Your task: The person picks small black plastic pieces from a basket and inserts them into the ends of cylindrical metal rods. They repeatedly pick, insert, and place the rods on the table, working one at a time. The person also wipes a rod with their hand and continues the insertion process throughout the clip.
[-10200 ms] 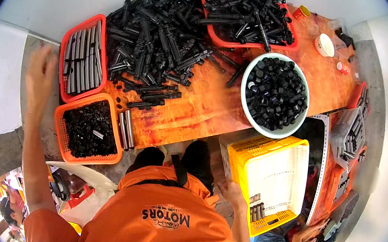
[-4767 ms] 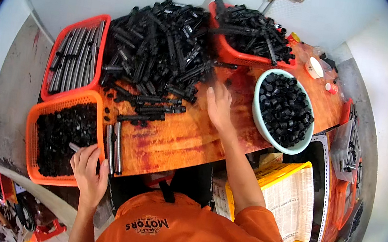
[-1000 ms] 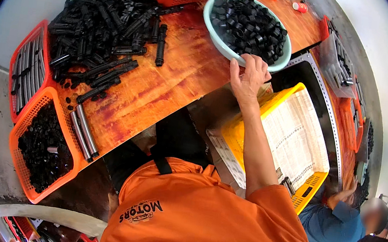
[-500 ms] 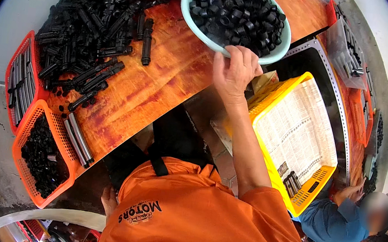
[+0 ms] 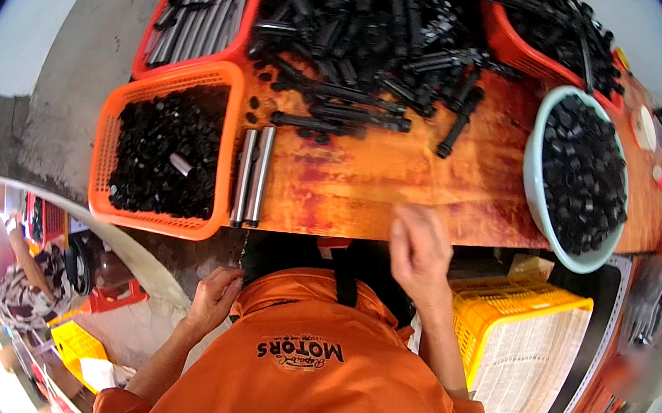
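My right hand [image 5: 420,250] is above the front edge of the wooden table [image 5: 348,200], its fingers curled and blurred by motion. Whatever those fingers hold, if anything, is hidden. Lower down and to the left, my left hand [image 5: 214,298] hangs below the table edge, fingers bent in; its grip is hidden too. Two silver tubes with black ends [image 5: 252,178] lie side by side on the table, against an orange basket [image 5: 229,151] of small black parts. At the right, a pale green bowl [image 5: 534,162] holds many short black ring-like pieces.
Long black tubular parts [image 5: 363,27] are heaped at the back, beside a red basket of silver tubes [image 5: 206,10]. Another red basket [image 5: 526,58] stands at the back right. Below the table is a paper-lined yellow crate [image 5: 494,299]. A person [image 5: 29,275] is at the far left.
My right hand has let go of the bowl's rim and come back toward my body. The view has swung left, and my left hand shows more fully now.
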Motion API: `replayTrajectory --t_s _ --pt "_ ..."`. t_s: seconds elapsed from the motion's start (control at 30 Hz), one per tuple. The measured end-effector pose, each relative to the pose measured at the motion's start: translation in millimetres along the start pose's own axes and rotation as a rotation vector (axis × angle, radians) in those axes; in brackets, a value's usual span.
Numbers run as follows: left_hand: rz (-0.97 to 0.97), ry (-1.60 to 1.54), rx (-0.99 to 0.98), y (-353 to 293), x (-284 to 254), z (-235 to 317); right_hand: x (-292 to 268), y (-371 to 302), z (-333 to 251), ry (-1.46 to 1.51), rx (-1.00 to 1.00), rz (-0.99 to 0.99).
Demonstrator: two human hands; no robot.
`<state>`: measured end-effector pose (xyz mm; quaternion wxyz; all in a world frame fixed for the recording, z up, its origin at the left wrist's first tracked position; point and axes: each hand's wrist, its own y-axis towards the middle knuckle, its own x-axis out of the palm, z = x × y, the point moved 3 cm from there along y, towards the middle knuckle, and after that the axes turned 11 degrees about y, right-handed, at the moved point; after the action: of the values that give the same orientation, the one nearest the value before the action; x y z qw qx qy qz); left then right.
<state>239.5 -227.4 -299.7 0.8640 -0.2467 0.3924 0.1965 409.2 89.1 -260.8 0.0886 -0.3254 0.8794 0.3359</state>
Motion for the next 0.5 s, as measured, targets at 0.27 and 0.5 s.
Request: replayTrajectory --t_s 0.27,0.5 --pt "0.162 -0.092 0.201 -4.7 -50.8 46.3 78.3 45.0 -8.7 0.099 -0.127 -0.330" --pt "0.257 -0.192 0.356 34.8 -106.3 85.8 81.2 112.4 23.2 -0.227 -0.132 -0.362"
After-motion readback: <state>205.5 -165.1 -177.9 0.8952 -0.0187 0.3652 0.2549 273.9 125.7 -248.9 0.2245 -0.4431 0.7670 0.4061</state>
